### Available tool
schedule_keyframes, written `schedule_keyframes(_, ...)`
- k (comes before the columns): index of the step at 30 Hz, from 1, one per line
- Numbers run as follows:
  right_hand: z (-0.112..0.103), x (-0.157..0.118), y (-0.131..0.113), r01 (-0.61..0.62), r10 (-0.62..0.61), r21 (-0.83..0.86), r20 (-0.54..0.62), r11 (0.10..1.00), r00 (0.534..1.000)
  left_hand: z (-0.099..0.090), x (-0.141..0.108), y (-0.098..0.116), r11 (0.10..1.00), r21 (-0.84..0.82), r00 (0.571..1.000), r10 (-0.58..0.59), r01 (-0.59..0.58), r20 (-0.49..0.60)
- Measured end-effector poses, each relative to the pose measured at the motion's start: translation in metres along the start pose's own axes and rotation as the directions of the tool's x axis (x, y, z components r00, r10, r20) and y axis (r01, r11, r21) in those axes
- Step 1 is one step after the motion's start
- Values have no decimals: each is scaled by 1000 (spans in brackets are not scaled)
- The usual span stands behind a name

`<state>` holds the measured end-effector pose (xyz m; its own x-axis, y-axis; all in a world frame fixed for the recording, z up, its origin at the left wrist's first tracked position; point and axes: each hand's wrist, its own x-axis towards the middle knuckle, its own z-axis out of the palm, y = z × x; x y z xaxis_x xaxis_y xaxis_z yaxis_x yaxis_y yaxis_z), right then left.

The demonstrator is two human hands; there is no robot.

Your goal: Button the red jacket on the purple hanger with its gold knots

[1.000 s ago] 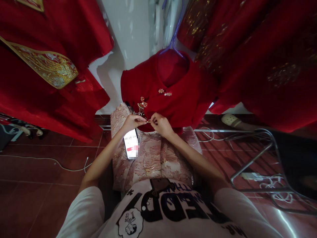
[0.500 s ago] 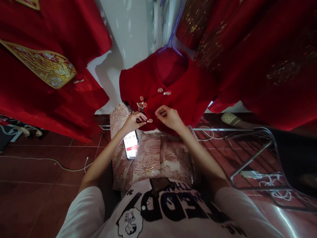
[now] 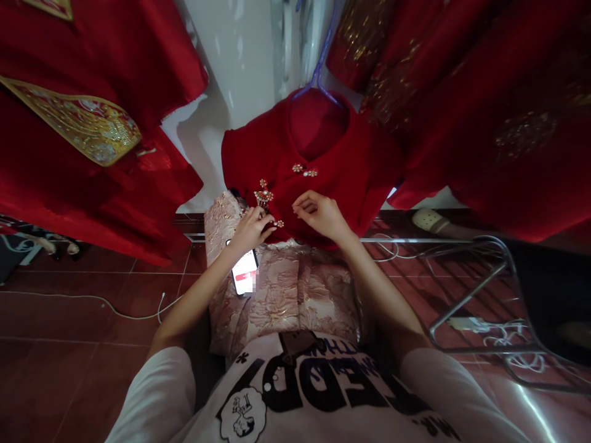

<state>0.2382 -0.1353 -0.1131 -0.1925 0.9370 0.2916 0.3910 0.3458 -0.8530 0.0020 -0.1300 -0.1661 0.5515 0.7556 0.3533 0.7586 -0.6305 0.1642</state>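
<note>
A red jacket (image 3: 351,172) hangs on a purple hanger (image 3: 318,74) in front of me. It has a beaded clasp (image 3: 303,170) at the collar, a gold brooch (image 3: 264,195) and a lower beaded button (image 3: 278,224). My left hand (image 3: 252,229) pinches the jacket's front edge at that lower button. My right hand (image 3: 321,215) rests on the red cloth just right of it, fingers loosely curled and holding nothing.
A lit phone (image 3: 244,274) lies on pink brocade fabric (image 3: 300,295) over my lap. Red embroidered garments (image 3: 92,123) hang left and right. A metal chair frame (image 3: 480,289) stands at right, and a white cable (image 3: 115,307) crosses the tiled floor.
Both hands met at the lower button a second ago. My right hand has since let go and moved up and right, while my left hand stays at the button.
</note>
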Motion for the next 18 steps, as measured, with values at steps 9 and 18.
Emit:
schedule_keyframes(9,-1,-1,-4,-7,7,-1,69,1000,998,-2,5,3,997,23,996,79,-78,-34)
schedule_keyframes(18,21,-2,10,-153,144,39,176,987,974,1,5,1,973,-205,991,83,-103,-101)
